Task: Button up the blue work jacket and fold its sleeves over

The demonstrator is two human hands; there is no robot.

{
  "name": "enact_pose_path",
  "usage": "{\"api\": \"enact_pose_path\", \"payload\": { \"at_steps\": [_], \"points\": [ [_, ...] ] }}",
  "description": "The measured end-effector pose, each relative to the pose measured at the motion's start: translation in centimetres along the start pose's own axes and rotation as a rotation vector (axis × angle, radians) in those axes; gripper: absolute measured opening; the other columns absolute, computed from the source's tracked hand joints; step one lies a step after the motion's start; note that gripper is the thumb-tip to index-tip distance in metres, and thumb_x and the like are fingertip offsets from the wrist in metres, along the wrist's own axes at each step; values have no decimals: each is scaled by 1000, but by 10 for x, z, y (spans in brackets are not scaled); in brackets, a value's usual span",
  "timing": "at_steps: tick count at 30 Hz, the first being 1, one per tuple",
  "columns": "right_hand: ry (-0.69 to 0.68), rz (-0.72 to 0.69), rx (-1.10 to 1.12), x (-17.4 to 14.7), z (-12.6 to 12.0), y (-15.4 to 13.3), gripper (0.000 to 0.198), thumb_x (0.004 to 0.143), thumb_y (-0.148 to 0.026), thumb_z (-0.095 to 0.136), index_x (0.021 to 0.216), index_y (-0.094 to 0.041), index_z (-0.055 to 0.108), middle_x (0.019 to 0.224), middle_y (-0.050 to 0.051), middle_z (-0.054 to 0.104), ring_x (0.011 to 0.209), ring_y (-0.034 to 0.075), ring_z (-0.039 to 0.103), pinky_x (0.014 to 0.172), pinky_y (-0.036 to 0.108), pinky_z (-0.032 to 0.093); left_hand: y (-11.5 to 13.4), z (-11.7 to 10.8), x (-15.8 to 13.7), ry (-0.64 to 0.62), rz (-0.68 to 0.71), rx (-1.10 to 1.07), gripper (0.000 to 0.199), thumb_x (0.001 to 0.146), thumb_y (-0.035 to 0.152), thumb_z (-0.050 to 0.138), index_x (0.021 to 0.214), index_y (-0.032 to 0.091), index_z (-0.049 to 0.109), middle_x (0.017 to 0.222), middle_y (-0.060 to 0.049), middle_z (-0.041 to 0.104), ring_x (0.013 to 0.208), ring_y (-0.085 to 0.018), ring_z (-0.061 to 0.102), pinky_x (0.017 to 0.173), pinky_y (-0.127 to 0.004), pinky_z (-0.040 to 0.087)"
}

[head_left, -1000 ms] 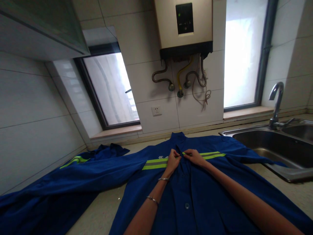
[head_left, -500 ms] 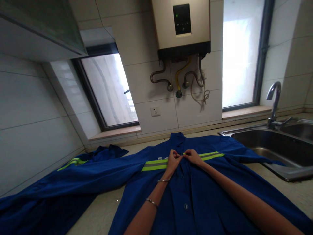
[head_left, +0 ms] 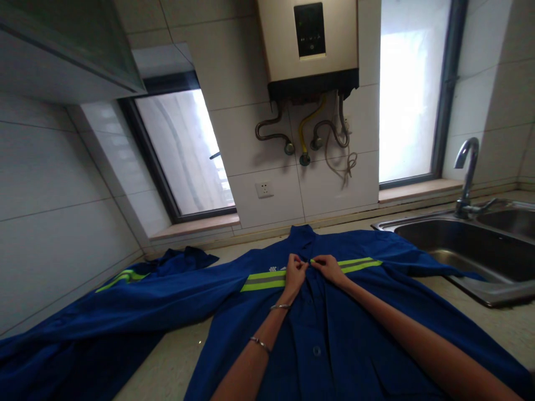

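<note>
A blue work jacket (head_left: 267,317) with yellow-green and grey reflective bands lies spread on the counter, its collar toward the wall. Both hands meet at its front placket, level with the chest band. My left hand (head_left: 296,273) pinches the placket's edge from the left, fingers curled. From the right, my right hand (head_left: 330,269) pinches the opposite edge, its fingertips close to the left ones. Whatever button or hole lies between the fingertips is too small to make out. Lower on the placket a round button (head_left: 316,351) shows.
Another blue garment (head_left: 179,259) with a reflective band lies at the left. A steel sink (head_left: 443,245) with a faucet (head_left: 468,172) is at the right, one jacket sleeve reaching its rim. A water heater (head_left: 311,44) with hoses hangs on the tiled wall above.
Both hands stay at the same spot on the placket, with the fingertips shifted only slightly. The view has moved a little; the jacket lies as before.
</note>
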State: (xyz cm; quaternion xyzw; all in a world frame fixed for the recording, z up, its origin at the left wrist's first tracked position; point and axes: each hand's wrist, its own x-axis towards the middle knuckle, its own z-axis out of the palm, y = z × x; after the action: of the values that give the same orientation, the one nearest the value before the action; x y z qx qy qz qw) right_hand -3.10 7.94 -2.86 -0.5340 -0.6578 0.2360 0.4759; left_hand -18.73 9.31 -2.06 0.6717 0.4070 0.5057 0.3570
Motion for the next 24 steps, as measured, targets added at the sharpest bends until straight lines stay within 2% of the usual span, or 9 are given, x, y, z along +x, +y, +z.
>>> {"api": "enact_pose_path", "payload": {
  "at_steps": [7, 12, 17, 24],
  "points": [
    [-16, 43, 16, 5, 7, 7, 27, 74, -35, 53, 82, -14, 69, 77, 5, 69, 71, 18, 60, 65, 26, 44, 7, -1, -1, -23, 28, -34, 21, 71, 14, 54, 82, 21, 38, 60, 7, 53, 55, -10, 52, 57, -19, 37],
    [-16, 63, 8, 8, 11, 11, 27, 75, -34, 49, 77, -13, 66, 72, 5, 66, 67, 17, 57, 62, 25, 42, 13, 4, -6, 85, -67, 45, 23, 72, 16, 57, 86, 21, 39, 61, 3, 60, 56, -14, 57, 56, -22, 37],
    [3, 38, -15, 7, 10, 11, 23, 76, -33, 49, 78, -15, 63, 73, 4, 64, 69, 17, 56, 65, 26, 42, 23, 8, -10, 184, -31, 109, 25, 71, 14, 59, 85, 23, 40, 67, 1, 65, 67, -17, 63, 64, -25, 40],
    [9, -22, -33, 3, 9, 9, 21, 77, -34, 50, 81, -17, 61, 75, 3, 63, 70, 17, 56, 68, 28, 43, 11, 9, -2, 169, -161, 33, 28, 69, 12, 57, 83, 23, 35, 63, 3, 59, 65, -16, 60, 65, -25, 39]
  ]
}}
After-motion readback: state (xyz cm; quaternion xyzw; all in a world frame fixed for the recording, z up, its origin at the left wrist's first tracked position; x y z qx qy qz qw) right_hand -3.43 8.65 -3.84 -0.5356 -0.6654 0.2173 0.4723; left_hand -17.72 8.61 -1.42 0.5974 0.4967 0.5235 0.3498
